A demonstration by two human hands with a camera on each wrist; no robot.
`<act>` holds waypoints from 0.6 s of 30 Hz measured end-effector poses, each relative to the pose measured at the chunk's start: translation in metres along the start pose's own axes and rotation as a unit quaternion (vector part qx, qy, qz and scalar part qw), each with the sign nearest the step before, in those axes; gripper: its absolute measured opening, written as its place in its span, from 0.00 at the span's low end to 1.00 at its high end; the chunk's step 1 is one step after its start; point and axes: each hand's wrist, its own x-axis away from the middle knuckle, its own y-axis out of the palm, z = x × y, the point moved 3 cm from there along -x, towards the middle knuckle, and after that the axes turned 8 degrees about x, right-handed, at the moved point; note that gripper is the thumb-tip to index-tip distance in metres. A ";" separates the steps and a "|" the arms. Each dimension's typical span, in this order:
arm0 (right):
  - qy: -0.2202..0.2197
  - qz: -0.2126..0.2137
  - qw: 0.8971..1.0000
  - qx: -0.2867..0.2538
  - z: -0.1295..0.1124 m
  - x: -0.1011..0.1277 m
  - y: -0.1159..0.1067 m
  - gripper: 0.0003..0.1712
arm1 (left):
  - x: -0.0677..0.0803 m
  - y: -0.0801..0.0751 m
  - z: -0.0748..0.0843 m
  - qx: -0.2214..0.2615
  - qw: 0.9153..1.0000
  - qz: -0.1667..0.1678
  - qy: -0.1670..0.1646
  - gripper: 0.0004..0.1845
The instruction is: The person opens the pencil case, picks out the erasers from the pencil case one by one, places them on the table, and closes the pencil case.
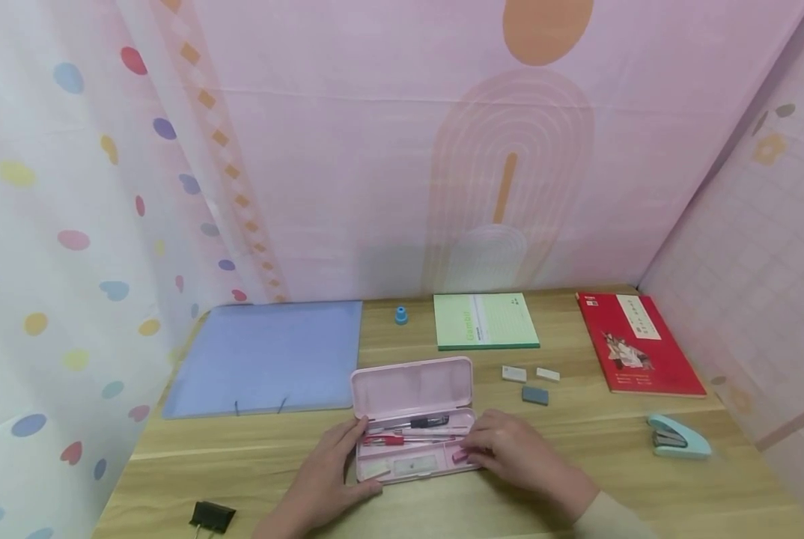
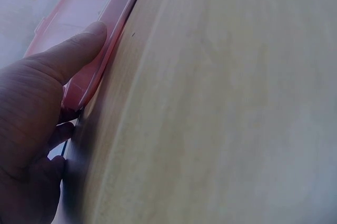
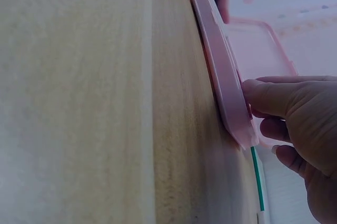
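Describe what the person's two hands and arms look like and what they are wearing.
Both hands are bare: no gloves, rings or watch show in any view. The right hand leads into a light beige long sleeve that ends at the wrist. The left hand shows no sleeve as far as the head view's lower edge. The fingernails seen in the right wrist view are short and unpainted.
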 end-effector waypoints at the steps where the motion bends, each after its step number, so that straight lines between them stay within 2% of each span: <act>1: -0.003 -0.003 1.000 0.003 0.001 -0.001 0.001 0.10 | 0.000 0.000 0.000 0.000 1.000 0.000 0.000 0.56; 12: -0.009 -0.022 1.000 0.014 0.001 -0.006 0.005 0.09 | 0.000 0.001 -0.001 0.005 1.000 -0.001 0.000 0.57; 15: -0.003 -0.003 1.000 0.008 0.001 -0.004 0.003 0.08 | 0.000 0.002 -0.002 0.005 1.000 -0.003 -0.003 0.57; 18: 0.002 0.044 0.999 0.005 0.004 0.002 -0.005 0.08 | 0.000 0.002 -0.002 0.003 1.000 -0.004 -0.004 0.56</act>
